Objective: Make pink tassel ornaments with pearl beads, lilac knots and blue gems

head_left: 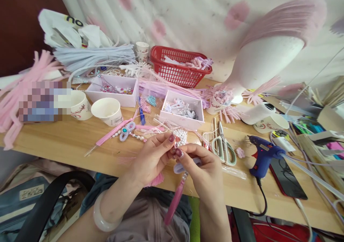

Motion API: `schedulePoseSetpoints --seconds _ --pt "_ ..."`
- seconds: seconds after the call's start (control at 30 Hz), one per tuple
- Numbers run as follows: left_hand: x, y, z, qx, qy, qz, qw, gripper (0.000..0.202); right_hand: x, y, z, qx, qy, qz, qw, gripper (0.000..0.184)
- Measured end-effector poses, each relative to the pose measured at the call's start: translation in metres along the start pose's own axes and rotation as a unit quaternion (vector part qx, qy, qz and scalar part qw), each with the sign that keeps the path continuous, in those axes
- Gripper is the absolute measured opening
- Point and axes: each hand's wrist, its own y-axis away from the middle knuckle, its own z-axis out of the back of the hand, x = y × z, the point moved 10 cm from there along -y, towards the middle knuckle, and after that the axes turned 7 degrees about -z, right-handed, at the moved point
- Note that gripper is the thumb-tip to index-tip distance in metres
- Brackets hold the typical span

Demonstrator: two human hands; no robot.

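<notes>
Near the table's front edge, my left hand [156, 158] and my right hand [205, 168] meet fingertip to fingertip. Both are closed in a pinch on the top of a beaded tassel [175, 199]; the exact spot they grip is hidden by the fingers. Below my right fingers show a lilac fuzzy loop [179, 168], a few pearl beads and the pink tassel, hanging over the edge. A pink fringe [156, 180] shows under my left hand. White pearl beads [180, 136] lie just behind the fingertips. A similar ornament with a blue-gem lilac bow [127, 131] lies to the left.
Scissors [223, 145], a blue glue gun [264, 156] and a phone [288, 177] lie at right. White boxes of beads [118, 97] and of ornaments [182, 117], paper cups [106, 112] and a red basket [177, 68] stand behind. A white head form [264, 63] rises at back right.
</notes>
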Motion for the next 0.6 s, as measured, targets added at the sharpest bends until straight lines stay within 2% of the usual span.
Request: schedulePoseSetpoints --seconds 0.2,0.6 --pt "0.0 -0.001 0.006 -0.014 -0.012 -0.002 1.0 0.026 -0.005 -0.002 -0.001 0.014 -0.018 -0.017 1.0 0.012" --pt "-0.003 -0.002 0.004 -0.012 -0.009 -0.005 1.0 0.024 -0.011 -0.003 -0.001 0.024 -0.034 -0.034 0.999 0.014"
